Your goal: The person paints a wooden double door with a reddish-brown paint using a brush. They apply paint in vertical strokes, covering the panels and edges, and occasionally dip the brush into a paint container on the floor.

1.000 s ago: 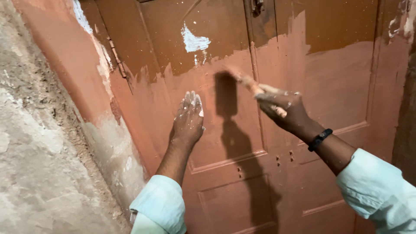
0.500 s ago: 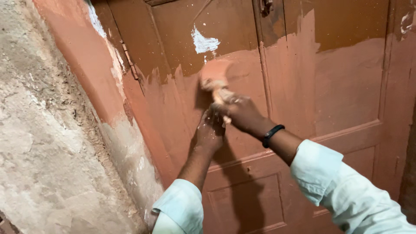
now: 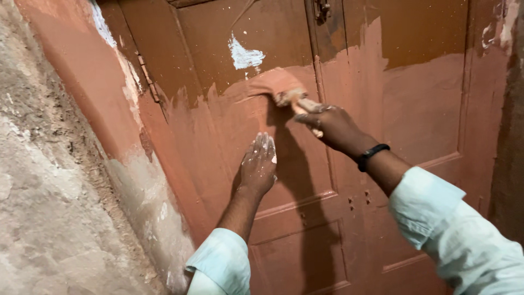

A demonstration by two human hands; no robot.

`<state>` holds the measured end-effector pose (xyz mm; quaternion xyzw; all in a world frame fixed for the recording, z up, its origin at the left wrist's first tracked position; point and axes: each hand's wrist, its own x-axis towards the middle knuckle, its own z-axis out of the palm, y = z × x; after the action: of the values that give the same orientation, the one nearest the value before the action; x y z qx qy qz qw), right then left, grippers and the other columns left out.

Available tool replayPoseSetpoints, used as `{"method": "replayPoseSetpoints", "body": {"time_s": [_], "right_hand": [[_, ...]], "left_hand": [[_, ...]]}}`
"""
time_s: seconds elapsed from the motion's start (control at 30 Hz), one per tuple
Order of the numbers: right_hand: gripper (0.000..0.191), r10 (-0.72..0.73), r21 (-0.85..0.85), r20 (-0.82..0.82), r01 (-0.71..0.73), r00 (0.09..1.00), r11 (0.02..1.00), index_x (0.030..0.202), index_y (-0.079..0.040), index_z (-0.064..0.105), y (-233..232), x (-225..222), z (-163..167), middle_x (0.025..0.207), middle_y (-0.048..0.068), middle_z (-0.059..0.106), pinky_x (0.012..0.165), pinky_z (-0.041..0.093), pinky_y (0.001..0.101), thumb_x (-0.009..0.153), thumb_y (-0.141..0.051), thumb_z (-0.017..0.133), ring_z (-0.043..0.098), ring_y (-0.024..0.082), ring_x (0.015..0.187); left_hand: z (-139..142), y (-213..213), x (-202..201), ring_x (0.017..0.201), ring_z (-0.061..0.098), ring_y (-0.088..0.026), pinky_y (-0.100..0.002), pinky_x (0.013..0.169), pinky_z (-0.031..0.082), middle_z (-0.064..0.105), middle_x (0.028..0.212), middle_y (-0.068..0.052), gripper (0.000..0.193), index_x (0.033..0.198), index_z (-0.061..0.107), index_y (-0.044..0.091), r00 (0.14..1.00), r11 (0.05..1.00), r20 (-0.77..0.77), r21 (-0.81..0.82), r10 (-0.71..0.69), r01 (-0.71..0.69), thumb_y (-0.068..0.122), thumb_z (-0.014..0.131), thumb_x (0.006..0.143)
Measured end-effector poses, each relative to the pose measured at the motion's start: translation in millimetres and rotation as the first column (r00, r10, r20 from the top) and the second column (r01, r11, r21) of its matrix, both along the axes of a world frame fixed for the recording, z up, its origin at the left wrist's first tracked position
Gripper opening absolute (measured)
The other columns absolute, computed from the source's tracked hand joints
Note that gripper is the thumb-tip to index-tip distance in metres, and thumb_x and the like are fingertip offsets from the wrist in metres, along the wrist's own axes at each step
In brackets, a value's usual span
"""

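A brown wooden door (image 3: 415, 109) stands in front of me, its lower part coated in lighter reddish-brown paint and its top still dark. My right hand (image 3: 333, 127), with a black band on the wrist, grips a paintbrush (image 3: 292, 99) whose bristles press on the door's left panel just below a white patch (image 3: 245, 56). A fresh curved stroke trails left from the bristles. My left hand (image 3: 258, 164), smeared with pale paint, lies flat against the door below the brush, fingers together and pointing up. Both sleeves are pale blue-green.
A rough plastered wall (image 3: 49, 180) fills the left, its edge beside the door frame painted reddish. A hinge (image 3: 148, 82) sits on the door's left edge and a metal latch (image 3: 322, 10) at the top centre. Raised panel mouldings cross the lower door.
The right hand with the brush went left, then swept up and to the right, leaving a fresh arc of paint. The left hand stayed pressed flat on the door.
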<state>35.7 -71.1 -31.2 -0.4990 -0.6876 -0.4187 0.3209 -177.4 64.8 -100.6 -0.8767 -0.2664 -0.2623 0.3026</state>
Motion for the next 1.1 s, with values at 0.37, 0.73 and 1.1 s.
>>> {"method": "replayPoseSetpoints", "body": {"time_s": [0.37, 0.73, 1.1], "right_hand": [[0.031, 0.131, 0.318, -0.095, -0.094, 0.987, 0.943, 0.116, -0.012, 0.073, 1, -52, -22, 0.112, 0.023, 0.071, 0.074, 0.058, 0.0446, 0.086, -0.005, 0.07, 0.072, 0.036, 0.088], [0.029, 0.333, 0.247, 0.09, -0.345, 0.938, 0.905, 0.105, -0.017, 0.077, 57, -149, 11, 0.107, 0.018, 0.074, 0.079, 0.059, 0.0405, 0.079, -0.009, 0.071, 0.073, 0.036, 0.095], [0.015, 0.672, 0.239, -0.268, -0.628, 0.691, 0.741, 0.105, -0.011, 0.079, 44, -155, -7, 0.109, 0.013, 0.077, 0.07, 0.063, 0.0295, 0.091, -0.008, 0.076, 0.078, 0.019, 0.082]], "left_hand": [[1, -14, -14, 0.152, 0.024, -0.037, -0.044, 0.124, 0.022, 0.03, 0.161, -0.026, 0.1, 0.152, 0.029, -0.01, 1.0, 1.0, -0.014, -0.012, -0.019, 0.018, 0.02, 0.082, 0.072], [-8, 9, -45, 0.142, 0.044, -0.041, -0.044, 0.116, 0.037, 0.054, 0.146, -0.021, 0.054, 0.133, 0.061, 0.001, 0.984, 0.965, 0.11, 0.238, -0.14, 0.111, 0.012, 0.071, 0.081], [-1, 4, -57, 0.137, 0.045, -0.036, -0.049, 0.119, 0.03, 0.056, 0.14, -0.015, 0.075, 0.133, 0.061, 0.005, 0.996, 0.995, -0.09, 0.096, -0.029, 0.038, 0.038, 0.084, 0.07]]}}
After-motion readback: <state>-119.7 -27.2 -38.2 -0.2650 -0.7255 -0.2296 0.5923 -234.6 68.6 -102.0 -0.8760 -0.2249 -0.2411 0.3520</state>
